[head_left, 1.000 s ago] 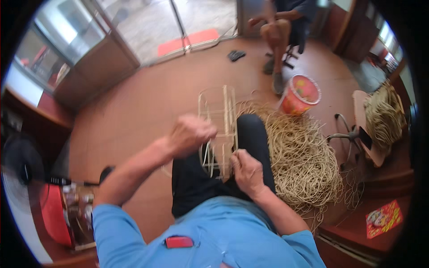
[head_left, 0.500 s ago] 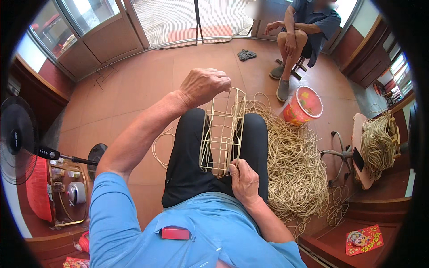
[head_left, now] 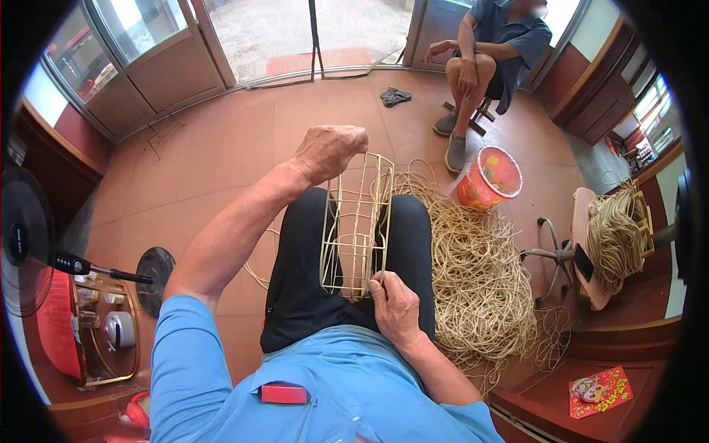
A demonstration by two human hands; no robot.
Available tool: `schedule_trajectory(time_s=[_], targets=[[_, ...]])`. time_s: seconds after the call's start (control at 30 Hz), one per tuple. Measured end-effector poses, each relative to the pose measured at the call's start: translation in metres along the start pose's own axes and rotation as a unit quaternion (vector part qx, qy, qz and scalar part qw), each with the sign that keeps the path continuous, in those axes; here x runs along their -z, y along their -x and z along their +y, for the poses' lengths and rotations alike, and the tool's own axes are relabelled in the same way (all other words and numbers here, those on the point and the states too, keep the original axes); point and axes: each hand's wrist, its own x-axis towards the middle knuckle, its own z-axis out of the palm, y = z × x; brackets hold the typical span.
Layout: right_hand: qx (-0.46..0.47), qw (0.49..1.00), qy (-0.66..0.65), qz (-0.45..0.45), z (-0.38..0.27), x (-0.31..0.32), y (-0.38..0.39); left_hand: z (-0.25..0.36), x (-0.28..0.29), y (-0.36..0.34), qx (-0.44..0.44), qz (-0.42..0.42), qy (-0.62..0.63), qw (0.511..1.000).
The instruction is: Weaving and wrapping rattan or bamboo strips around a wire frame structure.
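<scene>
A long open-sided frame (head_left: 354,240) of pale rods, like a small cage or basket, lies lengthwise between my thighs. At its far end my left hand (head_left: 332,153) is closed in a fist, its fingertips pinching a thin pale cord that runs back along the frame. My right hand (head_left: 397,306) grips the near right corner of the frame between thumb and fingers. What lies under the curled fingers of both hands is hidden. A big heap of loose tan cord (head_left: 484,288) lies on the floor beside my right leg.
A red patterned bucket (head_left: 490,179) stands beyond the cord heap. Ahead on the right sits another person (head_left: 487,55) on a low stool. At right, a cord bundle (head_left: 614,232) and a phone (head_left: 583,262) rest on a chair. A black fan (head_left: 28,240) stands left.
My left hand has lowered slightly toward me at the frame's far end. The right hand keeps its hold at the near corner. The whole view has shifted a little.
</scene>
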Motion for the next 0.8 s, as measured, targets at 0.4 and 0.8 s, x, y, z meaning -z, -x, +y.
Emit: schedule_trajectory(time_s=[0.4,0.8], targets=[[0.036,0.992,0.086,0.088,-0.011,0.038,-0.066,-0.007,0.012,-0.016,0.108,-0.115,0.087,0.984],[0.114,0.991,0.004,0.063,0.021,0.007,-0.235,-0.040,-0.010,-0.031,0.154,-0.183,0.350,0.906]])
